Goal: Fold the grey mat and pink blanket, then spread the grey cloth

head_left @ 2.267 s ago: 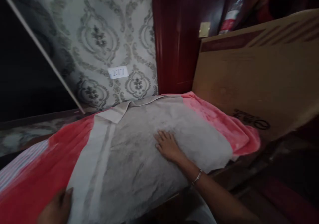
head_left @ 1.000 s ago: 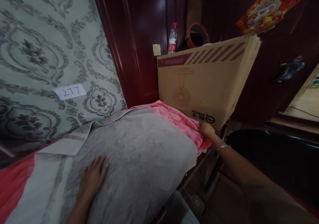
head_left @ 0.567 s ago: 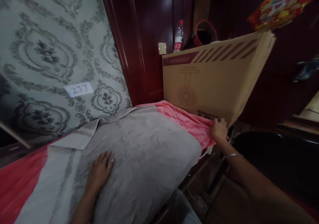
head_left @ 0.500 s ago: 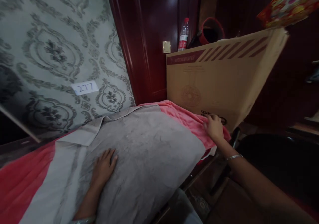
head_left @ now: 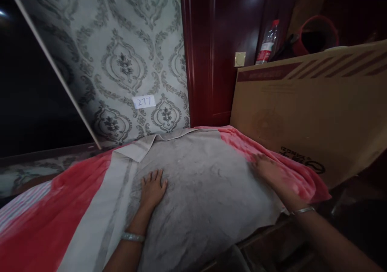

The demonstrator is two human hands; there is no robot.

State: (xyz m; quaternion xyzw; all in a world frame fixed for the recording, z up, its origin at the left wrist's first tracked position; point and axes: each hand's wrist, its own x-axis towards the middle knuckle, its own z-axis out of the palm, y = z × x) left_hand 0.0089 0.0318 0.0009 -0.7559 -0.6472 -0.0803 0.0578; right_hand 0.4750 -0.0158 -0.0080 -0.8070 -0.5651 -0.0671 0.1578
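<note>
A large grey cloth (head_left: pixel 193 183) with a paler border strip lies over a pink-red blanket (head_left: pixel 87 183). Its far left corner is folded back. My left hand (head_left: pixel 152 189) rests flat on the grey cloth near the left border, fingers spread and holding nothing. At the right edge of the cloth, my right hand (head_left: pixel 267 169) lies against the pink part of the blanket. Its fingers are smeared by motion, so whether they grip fabric does not show. The pink end of the blanket spreads out past that wrist.
Behind the blanket's right end stands a big cardboard box (head_left: pixel 302 102). A plastic bottle (head_left: pixel 267 44) with a red cap appears above its top edge. A paper marked 277 (head_left: pixel 144 101) is on the patterned wall. A dark glossy panel (head_left: pixel 36 82) stands at left.
The view has swung left. My right hand has shifted from the blanket's far edge by the box to the grey cloth's edge, and the pink end lies more spread. My left hand stays flat.
</note>
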